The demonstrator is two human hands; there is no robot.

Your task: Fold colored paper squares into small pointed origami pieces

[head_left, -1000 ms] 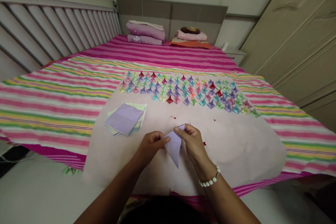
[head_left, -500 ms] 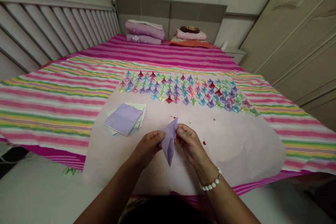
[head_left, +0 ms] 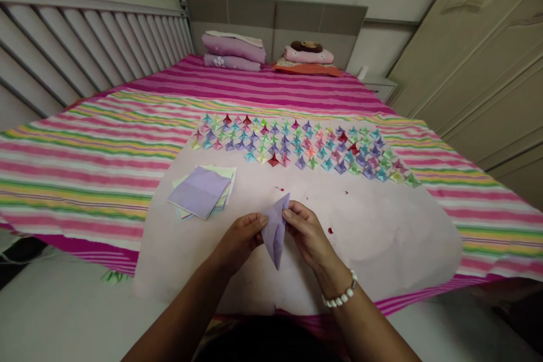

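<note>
A folded purple origami paper, pointed at its top and bottom, is held up between my two hands over a pale sheet. My left hand pinches its left corner between thumb and fingers. On the other side, my right hand, with a white bead bracelet at the wrist, grips the right edge; its fingertips are partly behind the paper. To the left lies a stack of square papers, purple on top with pale green and blue below. Beyond my hands stand rows of small folded paper pieces in many colours.
Small red scraps lie on the sheet. A striped bedcover spreads beneath. Folded purple bedding and a pink stack rest by the headboard. A slatted rail runs along the left.
The purple paper has turned slightly and its folds lie closer together. My right fingers have shifted a little along its right edge. Everything else looks the same.
</note>
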